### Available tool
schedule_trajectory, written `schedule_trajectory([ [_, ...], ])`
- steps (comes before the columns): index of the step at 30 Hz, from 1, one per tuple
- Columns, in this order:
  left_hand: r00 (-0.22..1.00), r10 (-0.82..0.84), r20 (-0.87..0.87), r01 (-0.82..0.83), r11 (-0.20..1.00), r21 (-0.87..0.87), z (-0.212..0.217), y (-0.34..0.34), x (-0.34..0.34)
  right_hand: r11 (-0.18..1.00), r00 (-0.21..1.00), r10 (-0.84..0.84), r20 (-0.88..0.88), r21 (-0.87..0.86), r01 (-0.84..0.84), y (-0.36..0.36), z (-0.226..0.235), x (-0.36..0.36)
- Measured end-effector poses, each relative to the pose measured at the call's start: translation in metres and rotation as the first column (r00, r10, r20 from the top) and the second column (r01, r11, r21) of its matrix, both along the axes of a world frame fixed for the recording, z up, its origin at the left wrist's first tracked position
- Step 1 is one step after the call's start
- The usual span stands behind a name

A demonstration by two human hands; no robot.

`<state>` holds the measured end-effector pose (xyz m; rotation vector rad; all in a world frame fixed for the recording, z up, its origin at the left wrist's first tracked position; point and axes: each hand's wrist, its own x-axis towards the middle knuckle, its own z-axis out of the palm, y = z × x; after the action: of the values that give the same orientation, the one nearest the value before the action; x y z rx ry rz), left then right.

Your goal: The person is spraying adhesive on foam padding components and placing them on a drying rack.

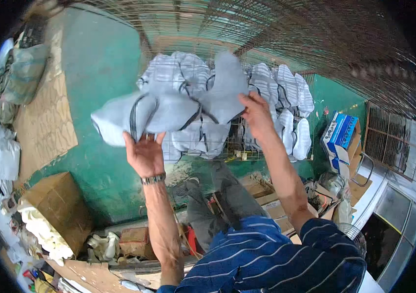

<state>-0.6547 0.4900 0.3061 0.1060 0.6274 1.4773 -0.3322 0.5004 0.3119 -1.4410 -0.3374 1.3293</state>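
Between my two hands hangs a floppy string of white sole-shaped pieces (173,110) with dark edging, perhaps slipper parts; their exact kind is not clear. My left hand (144,154), with a watch at the wrist, is closed on the lower edge of the left pieces, the thumb in front. At the right end, my right hand (258,115) pinches the side of a piece that points upward (227,80). Beyond them, more white pieces (286,90) lie in overlapping rows on a wire rack (254,157). The held pieces cover part of those rows.
Wire mesh racks (286,29) rise at the far side. An open carton (61,207) with cream-coloured forms stands at near left, beside a small brown box (135,241). A blue-and-white carton (342,139) is at right. Sheets of patterned cardboard (46,122) lie on the green floor (103,73).
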Motion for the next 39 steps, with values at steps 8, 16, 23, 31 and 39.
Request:
schedule_trajectory([
  [8, 0.947, -0.320, -0.033, 0.267, 0.839, -0.474, -0.272, 0.173, 0.097, 0.934, 0.992, -0.111, 0.060, -0.335, 0.124, 0.068, -0.243, 0.122],
  [16, 0.830, -0.467, -0.306, 0.243, 0.795, -0.555, -0.327, 0.167, 0.104, 0.985, 0.087, 0.163, 0.983, -0.167, 0.035, 0.062, -0.291, 0.105],
  [23, 0.814, -0.475, -0.333, 0.228, 0.790, -0.569, -0.318, 0.169, 0.106, 0.714, 0.176, 0.253, 0.951, -0.061, -0.697, 0.136, -0.257, -0.034],
  [31, 0.905, -0.337, -0.259, 0.108, 0.771, -0.627, -0.276, 0.139, 0.101, 0.507, -0.181, 0.394, 0.901, -0.377, -0.775, 0.165, -0.314, -0.061],
  [39, 0.978, -0.072, -0.195, -0.038, 0.860, -0.509, -0.203, -0.037, 0.009, 0.522, 0.415, 0.787, 0.457, -0.135, -0.842, 0.181, -0.307, -0.035],
])
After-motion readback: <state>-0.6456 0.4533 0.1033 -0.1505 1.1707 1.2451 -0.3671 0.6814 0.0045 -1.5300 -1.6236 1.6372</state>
